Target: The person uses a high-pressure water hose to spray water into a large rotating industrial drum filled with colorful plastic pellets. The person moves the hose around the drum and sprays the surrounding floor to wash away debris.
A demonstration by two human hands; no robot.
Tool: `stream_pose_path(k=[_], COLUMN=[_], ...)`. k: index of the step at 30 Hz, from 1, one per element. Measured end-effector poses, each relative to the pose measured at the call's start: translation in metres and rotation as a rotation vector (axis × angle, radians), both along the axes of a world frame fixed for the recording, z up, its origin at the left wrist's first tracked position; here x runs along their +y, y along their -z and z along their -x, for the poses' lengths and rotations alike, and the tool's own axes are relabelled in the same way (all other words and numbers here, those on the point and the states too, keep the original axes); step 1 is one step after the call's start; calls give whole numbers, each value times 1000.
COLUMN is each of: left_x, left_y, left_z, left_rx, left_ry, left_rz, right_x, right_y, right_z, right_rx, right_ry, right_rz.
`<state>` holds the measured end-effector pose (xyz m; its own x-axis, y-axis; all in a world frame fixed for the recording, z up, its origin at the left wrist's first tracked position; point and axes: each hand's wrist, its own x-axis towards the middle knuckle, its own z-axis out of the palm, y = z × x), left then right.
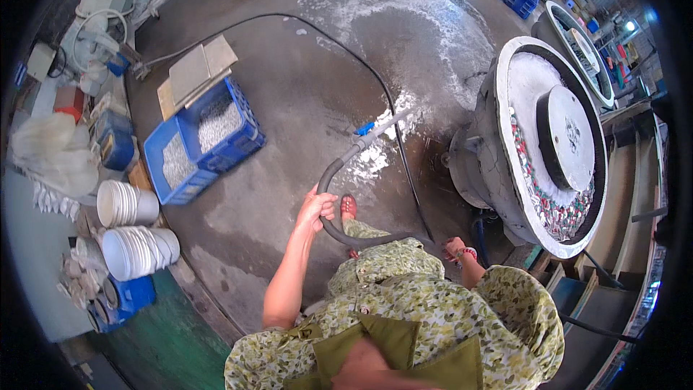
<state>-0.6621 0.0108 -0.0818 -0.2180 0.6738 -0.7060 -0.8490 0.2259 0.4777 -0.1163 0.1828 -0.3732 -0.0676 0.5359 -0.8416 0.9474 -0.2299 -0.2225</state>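
A thick grey hose bends through my left hand, whose fingers are wrapped round it. The hose ends in a grey pipe nozzle with a blue valve handle, pointing ahead and to the right over the wet floor. From my left hand the hose loops back in front of my body towards my right hand. My right hand is closed at that stretch of hose, low on the right, with a beaded bracelet at the wrist. White foam lies on the floor under the nozzle.
On the right stands a large round tub machine holding small coloured pieces and foam; a second tub is behind it. Blue crates with pale granules and white buckets stand left. A thin black hose crosses the floor.
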Motion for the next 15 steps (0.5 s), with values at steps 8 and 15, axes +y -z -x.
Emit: stream_pose_path(k=[8, 15], left_x=[107, 183], left_y=[-22, 6], left_z=[72, 77], left_rx=[95, -52], left_ry=[224, 477], left_rz=[-4, -79], right_x=[47, -2], right_y=[-133, -112], right_z=[210, 156], right_rx=[299, 301], right_ry=[302, 505], right_rz=[-28, -46])
